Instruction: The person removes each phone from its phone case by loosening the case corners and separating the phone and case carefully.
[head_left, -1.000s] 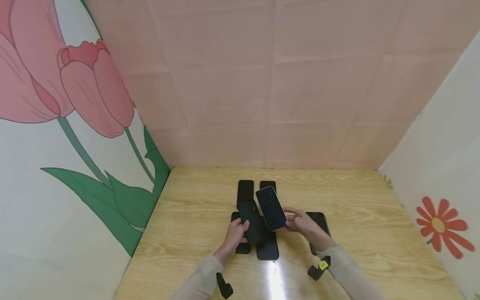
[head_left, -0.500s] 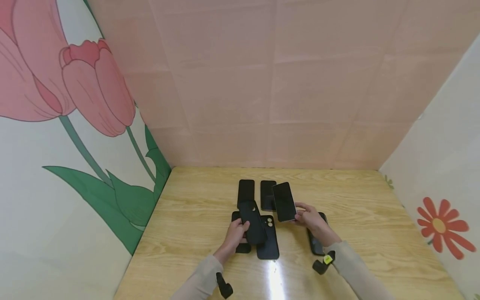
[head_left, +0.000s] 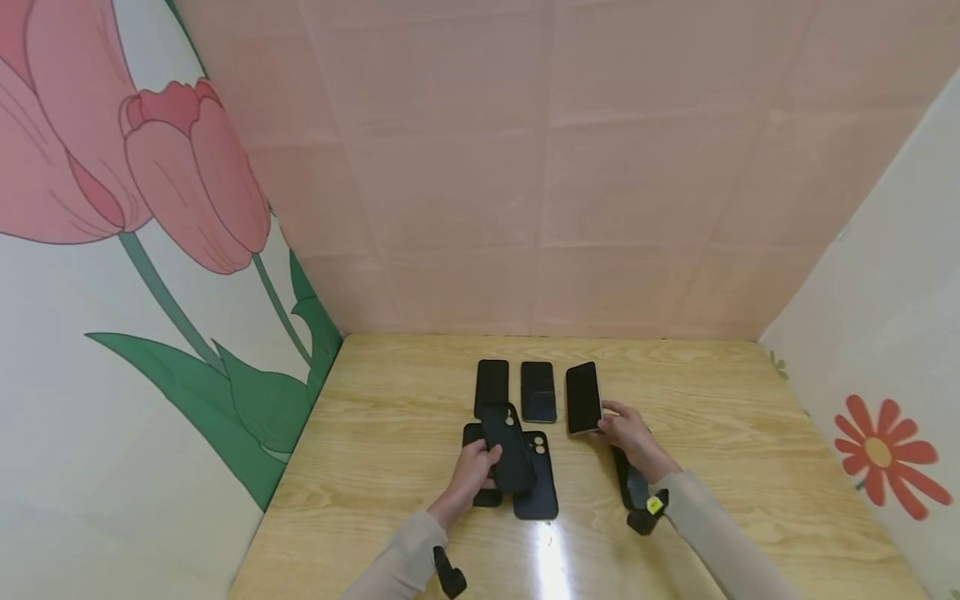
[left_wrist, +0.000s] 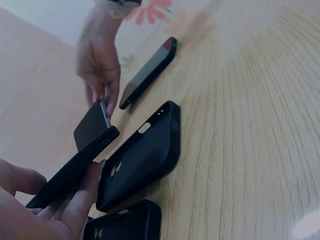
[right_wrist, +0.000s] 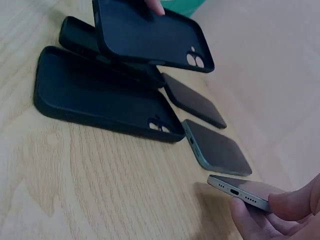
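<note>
My left hand grips a black phone case with camera cutouts, holding it above the table. In the right wrist view the case's hollow inside shows, with a fingertip over its edge. My right hand pinches a dark-screened phone by its lower end. The right wrist view shows that phone's pale bottom edge with its charging port, tilted just over the wood. Beneath the held case lie two more black phone cases, one to the right and one to the left, partly covered by the left hand.
Two phones lie side by side farther back, a left one and a right one. Under my right forearm sits another phone in a dark case, partly hidden. The wooden table meets a pink-covered wall behind.
My right hand has carried the phone rightward, away from the held case, to beside the back phones, and lowered it toward the table. My left hand has hardly moved.
</note>
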